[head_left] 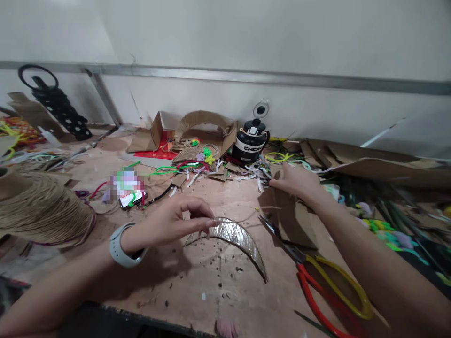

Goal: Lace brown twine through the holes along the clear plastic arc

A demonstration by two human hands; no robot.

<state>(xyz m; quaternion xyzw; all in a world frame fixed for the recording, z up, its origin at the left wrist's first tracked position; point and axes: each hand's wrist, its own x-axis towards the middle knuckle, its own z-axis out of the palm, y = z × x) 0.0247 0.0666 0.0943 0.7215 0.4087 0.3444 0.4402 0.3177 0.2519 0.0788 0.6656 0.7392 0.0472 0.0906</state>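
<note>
At left hand [178, 221], crosswise crescent [234, 232], nearward-tipped

Craft workshop: littered worktable [253, 305], twine cone [45, 211], scissors [299, 257], cardboard [296, 225].

The crescent [235, 234] by the left fingers [193, 226] is silvery, crossed by diagonal lines, with a brownish edge. On the near side of the right fingers [281, 182], the scissors [299, 257] have one red and one yellow handle. Beyond those fingers, the black flask [249, 146] has a white band with black lettering. Far left of the left fingers, the twine [45, 216] is tan.
</note>
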